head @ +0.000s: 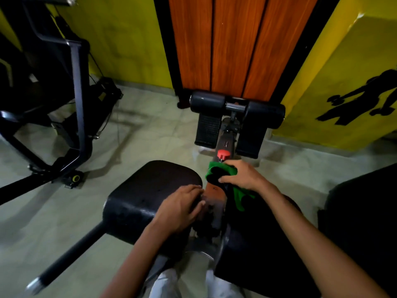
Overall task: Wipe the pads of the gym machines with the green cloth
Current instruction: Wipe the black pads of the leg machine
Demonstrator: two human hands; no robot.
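Green cloth (223, 172) bunched, gripped by right hand (243, 175); left hand (182, 208) fingers flat on black pad (150, 190).

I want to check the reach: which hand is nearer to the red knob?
The right hand. It grips the green cloth just below the red knob, almost touching it. The left hand rests lower, at the inner edge of the left pad, clearly farther away.

Yellow walls (129, 39) flanking orange wood panel (236, 44) at top center. Pale tiled floor (150, 130) catching glare. Black silhouette mural (361, 100) showing at right edge.
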